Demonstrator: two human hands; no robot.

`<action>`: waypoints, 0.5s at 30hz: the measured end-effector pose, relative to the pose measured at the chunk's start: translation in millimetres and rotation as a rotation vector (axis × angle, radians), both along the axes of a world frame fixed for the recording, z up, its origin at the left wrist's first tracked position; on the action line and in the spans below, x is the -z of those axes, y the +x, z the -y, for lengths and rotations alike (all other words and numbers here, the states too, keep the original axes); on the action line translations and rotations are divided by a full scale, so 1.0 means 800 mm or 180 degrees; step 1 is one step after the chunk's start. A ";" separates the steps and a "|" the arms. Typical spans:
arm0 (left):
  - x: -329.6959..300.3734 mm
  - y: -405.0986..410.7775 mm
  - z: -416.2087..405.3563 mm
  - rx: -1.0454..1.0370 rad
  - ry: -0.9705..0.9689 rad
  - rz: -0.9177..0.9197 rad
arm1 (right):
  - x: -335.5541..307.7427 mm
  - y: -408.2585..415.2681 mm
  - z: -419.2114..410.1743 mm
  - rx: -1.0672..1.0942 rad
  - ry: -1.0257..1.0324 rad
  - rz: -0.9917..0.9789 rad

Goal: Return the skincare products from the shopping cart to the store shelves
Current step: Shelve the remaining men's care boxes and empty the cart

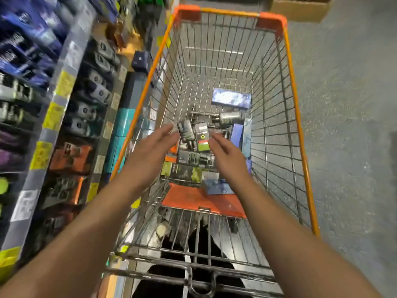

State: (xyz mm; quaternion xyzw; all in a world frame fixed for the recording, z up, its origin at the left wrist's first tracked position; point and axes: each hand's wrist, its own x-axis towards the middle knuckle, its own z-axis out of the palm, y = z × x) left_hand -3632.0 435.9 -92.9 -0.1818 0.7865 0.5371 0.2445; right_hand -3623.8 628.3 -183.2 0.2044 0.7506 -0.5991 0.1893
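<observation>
Forearms reached into shopping cart. Left hand and right hand were spread, fingers straight, bracketing two small boxes; contact unclear through blur. Many skincare products remained in cart; shelves alongside. Task judged mostly unfinished.

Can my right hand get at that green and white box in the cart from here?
Probably yes. The right hand is open just beside the green and white box, which lies on top of the pile inside the cart, with nothing over it.
</observation>
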 end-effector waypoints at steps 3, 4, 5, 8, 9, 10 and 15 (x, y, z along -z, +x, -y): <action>0.025 -0.005 -0.006 -0.0052 -0.0100 0.0134 | 0.040 -0.008 0.005 -0.0090 0.0053 0.0116; 0.041 -0.008 -0.008 -0.0077 -0.0150 0.0166 | 0.060 -0.012 0.009 -0.0123 0.0067 0.0177; 0.045 -0.009 -0.009 -0.0098 -0.0201 0.0149 | 0.068 -0.015 0.011 -0.0175 0.0106 0.0169; 0.073 -0.015 -0.015 -0.0012 -0.0387 0.0183 | 0.110 -0.024 0.019 -0.0327 0.0086 0.0247; 0.084 -0.018 -0.017 0.0000 -0.0459 0.0212 | 0.128 -0.026 0.023 -0.0383 0.0070 0.0325; 0.095 -0.019 -0.019 -0.0020 -0.0542 0.0281 | 0.146 -0.027 0.026 -0.0459 0.0129 0.0386; 0.140 -0.025 -0.023 -0.0014 -0.0884 0.0673 | 0.227 -0.039 0.047 -0.1489 0.1396 0.0497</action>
